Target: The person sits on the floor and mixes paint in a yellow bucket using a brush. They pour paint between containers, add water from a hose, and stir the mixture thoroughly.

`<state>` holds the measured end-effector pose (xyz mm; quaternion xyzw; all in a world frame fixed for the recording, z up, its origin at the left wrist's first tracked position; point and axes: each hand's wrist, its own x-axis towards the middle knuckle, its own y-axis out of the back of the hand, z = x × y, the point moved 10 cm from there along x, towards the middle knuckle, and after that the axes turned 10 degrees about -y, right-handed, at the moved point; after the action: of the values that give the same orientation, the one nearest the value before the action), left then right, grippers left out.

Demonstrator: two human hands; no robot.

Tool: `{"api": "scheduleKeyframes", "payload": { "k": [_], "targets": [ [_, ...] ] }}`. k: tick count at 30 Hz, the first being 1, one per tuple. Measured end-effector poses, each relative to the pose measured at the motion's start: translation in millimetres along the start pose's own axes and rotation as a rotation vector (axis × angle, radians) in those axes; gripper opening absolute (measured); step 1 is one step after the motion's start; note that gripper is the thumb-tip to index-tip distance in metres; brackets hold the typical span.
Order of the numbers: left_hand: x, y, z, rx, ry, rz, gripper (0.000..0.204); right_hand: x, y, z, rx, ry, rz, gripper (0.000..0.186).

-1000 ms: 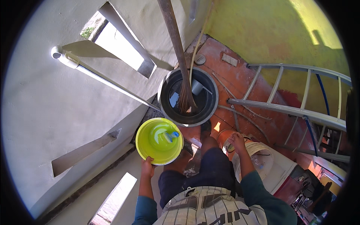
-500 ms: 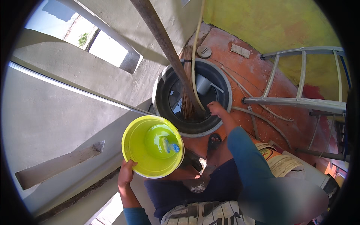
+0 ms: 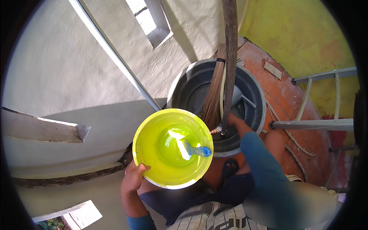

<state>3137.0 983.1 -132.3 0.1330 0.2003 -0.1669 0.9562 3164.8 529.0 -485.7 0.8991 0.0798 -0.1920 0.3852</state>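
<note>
My left hand (image 3: 135,175) grips the near-left rim of a yellow-green bucket (image 3: 142,130), thumb over the edge. Inside, a blue-handled brush (image 3: 199,151) lies slanted in a shiny yellow-green liquid, its handle toward the right wall. My right hand (image 3: 234,122) reaches into a large dark basin (image 3: 257,90), behind the foot of a long brown pole (image 3: 230,50); its fingers are mostly hidden there. Beside the pole in the basin are a stick broom (image 3: 214,90), a pale hose (image 3: 221,97) and a grey dipper (image 3: 237,96). A small pale-orange blur at the bucket's right rim is unclear.
A metal ladder (image 3: 314,125) lies at the right over the reddish floor (image 3: 285,97), with a loose hose (image 3: 295,147) beneath it. The pale wall (image 3: 69,69) with slot openings rises close on the left. A flat tile piece (image 3: 272,70) lies near the yellow wall.
The view has shifted toward the left. The bucket has come closer to the basin, covering part of its near edge. My right hand has moved from beside the pole to behind its foot.
</note>
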Motion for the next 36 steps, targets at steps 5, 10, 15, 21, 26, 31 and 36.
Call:
{"api": "scheduleKeyframes", "payload": {
  "k": [5,10,15,21,26,31,36],
  "targets": [
    [-8.3,-14.7,-16.2,-0.116,0.065,-0.054,0.048,-36.8,41.7,-35.3,0.181,-0.201,-0.197,0.037],
    [-1.9,-29.1,-27.8,-0.161,0.063,-0.039,0.045,-36.6,122.2,-66.6,0.679,-0.360,-0.117,0.020],
    [7.9,-42.8,-42.4,-0.240,-0.042,-0.117,0.046,-29.9,148.7,-94.8,0.999,-0.327,-0.060,0.018],
    [19.0,-35.2,-55.9,-0.147,0.033,-0.037,0.044,-3.3,145.0,-162.0,1.291,-0.186,-0.240,0.022],
    [30.9,-29.3,-41.0,0.060,0.036,-0.112,0.045,-6.4,133.9,-220.3,1.325,0.073,-0.572,0.031],
    [31.6,-37.8,-12.2,0.091,-0.068,-0.140,0.043,-6.3,164.8,-228.8,1.349,0.141,-0.528,0.028],
    [34.3,-51.0,3.3,0.071,-0.001,-0.171,0.040,-18.1,170.1,-244.1,1.188,0.205,-0.550,0.028]
  ]
}}
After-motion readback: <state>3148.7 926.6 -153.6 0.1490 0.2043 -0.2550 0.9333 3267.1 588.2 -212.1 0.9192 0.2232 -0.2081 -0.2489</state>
